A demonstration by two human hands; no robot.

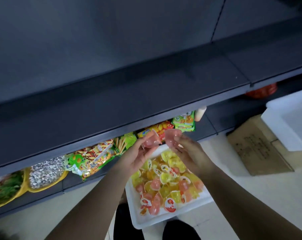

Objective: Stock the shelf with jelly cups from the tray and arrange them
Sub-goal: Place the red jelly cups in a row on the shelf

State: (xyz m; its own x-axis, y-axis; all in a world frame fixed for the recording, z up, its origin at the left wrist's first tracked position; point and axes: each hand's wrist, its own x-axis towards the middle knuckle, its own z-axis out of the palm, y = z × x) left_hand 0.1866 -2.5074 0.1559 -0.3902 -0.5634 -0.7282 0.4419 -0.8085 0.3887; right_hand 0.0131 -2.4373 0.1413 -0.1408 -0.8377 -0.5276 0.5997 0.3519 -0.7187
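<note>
nearby, snack bags (94, 160) crowd the lower shelf (216, 122) beside the tray (138, 220).

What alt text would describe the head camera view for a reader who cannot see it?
The left hand and the right hand each hold a pink translucent plastic jelly cup above a white foam tray heaped with yellow and pink jelly cups, in front of a bare dark grey metal shelf.
</note>
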